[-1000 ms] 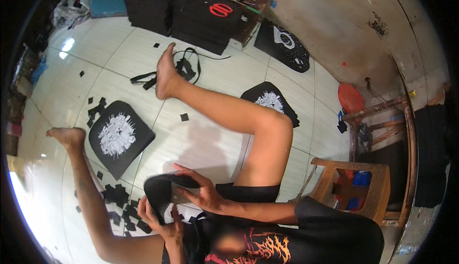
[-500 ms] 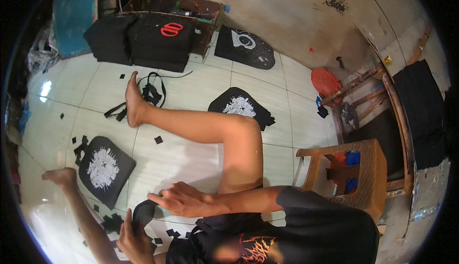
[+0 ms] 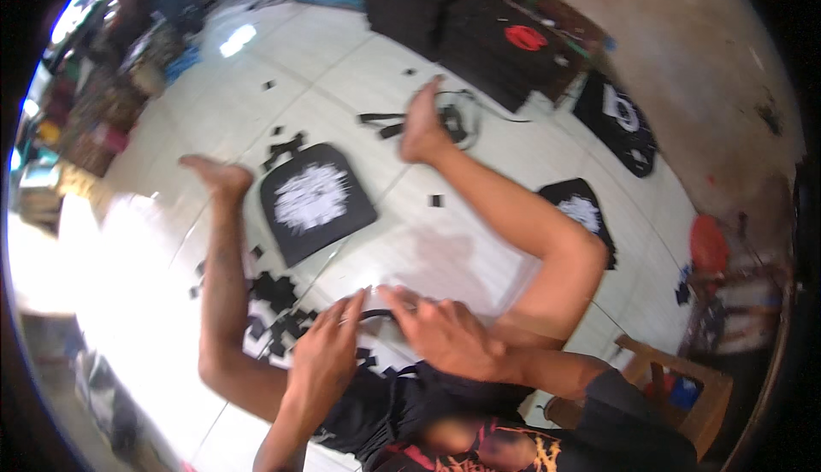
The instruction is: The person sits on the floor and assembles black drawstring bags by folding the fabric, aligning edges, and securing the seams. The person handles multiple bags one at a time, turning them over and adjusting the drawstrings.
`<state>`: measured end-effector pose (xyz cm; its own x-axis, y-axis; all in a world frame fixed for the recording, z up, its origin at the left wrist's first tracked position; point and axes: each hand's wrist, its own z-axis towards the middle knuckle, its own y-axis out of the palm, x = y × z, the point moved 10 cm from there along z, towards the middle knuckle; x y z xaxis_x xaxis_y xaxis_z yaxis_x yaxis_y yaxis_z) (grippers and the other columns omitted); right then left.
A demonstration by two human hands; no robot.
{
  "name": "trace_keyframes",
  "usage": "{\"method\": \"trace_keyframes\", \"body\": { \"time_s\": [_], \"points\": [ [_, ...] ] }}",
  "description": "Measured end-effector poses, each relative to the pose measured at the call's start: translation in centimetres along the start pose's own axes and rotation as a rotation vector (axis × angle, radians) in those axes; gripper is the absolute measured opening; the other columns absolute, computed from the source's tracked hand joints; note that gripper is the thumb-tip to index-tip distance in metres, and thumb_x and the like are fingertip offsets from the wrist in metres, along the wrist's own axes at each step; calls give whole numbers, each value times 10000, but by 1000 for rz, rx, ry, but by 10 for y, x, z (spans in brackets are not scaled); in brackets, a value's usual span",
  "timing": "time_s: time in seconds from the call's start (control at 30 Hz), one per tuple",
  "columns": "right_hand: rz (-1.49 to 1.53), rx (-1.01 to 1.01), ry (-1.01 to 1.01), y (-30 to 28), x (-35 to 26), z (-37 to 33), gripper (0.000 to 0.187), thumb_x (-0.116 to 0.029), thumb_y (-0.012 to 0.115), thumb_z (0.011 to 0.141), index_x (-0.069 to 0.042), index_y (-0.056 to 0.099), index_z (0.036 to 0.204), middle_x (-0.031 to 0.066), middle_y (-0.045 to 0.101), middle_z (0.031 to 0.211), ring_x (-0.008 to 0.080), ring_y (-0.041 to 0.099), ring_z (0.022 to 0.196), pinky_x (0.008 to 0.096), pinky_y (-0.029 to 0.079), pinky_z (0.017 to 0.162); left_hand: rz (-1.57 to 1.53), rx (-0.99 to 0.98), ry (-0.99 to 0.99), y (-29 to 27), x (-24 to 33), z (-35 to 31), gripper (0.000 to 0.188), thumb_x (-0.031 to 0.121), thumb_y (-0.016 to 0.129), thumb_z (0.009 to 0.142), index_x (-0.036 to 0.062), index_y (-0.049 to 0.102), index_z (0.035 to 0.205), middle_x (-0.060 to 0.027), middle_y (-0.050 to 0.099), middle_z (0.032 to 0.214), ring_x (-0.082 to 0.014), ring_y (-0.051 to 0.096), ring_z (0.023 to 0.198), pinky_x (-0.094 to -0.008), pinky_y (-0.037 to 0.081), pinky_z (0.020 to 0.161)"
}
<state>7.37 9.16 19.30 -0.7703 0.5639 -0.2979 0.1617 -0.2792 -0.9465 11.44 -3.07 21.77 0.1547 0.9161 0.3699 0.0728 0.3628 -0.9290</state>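
Note:
My left hand (image 3: 328, 345) and my right hand (image 3: 446, 335) are close together in front of my lap, fingertips nearly meeting. A curved black strip (image 3: 376, 313) runs between them, and both hands appear closed on its ends. Most of the strip is hidden behind my fingers, so its full shape cannot be made out. Just beyond the hands, a black rounded panel with a white print (image 3: 313, 200) lies flat on the tiles. Small black cut pieces (image 3: 275, 292) are scattered beside my left hand.
My legs spread around the work area. Another printed panel (image 3: 581, 209) lies past my right knee. Black straps (image 3: 457, 121) lie by my right foot. Red-handled scissors (image 3: 525, 38) rest on a black stack (image 3: 487, 49). A wooden stool (image 3: 684, 395) stands at the right.
My view has swung left. My left hand has come up and in beside the right, and the dark curved piece that was by the left hand now spans both.

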Motion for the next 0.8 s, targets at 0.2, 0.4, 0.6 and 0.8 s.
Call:
{"method": "trace_keyframes", "body": {
  "time_s": [0.2,0.4,0.6,0.8],
  "points": [
    [92,109,-210,-8,-14,14,442,-79,642,972,-17,623,1409,151,782,892,315,774,672,408,635,631,12,-193,-98,18,-30,-6,642,54,644,933,14,495,1556,-217,751,1177,-366,788,948,-462,640,715],
    [108,-269,115,26,17,26,504,-44,660,946,-64,608,1447,182,784,851,412,791,785,539,638,741,139,176,57,13,-16,20,544,60,680,882,33,585,1417,-164,753,1109,-338,780,960,-436,647,750],
    [529,-224,209,22,54,44,410,13,612,981,-104,718,1359,265,771,968,469,756,930,516,613,831,223,260,-217,26,-60,19,853,124,745,932,14,326,1667,-291,435,1625,-461,494,1470,-541,438,1208],
    [871,-122,345,-23,93,53,389,-63,740,1008,49,689,1377,212,806,1176,215,766,1084,362,578,978,-413,375,-712,63,-129,-10,1114,504,724,1035,-124,67,1680,-385,173,1714,-530,233,1602,-545,271,1312]
  ]
}}
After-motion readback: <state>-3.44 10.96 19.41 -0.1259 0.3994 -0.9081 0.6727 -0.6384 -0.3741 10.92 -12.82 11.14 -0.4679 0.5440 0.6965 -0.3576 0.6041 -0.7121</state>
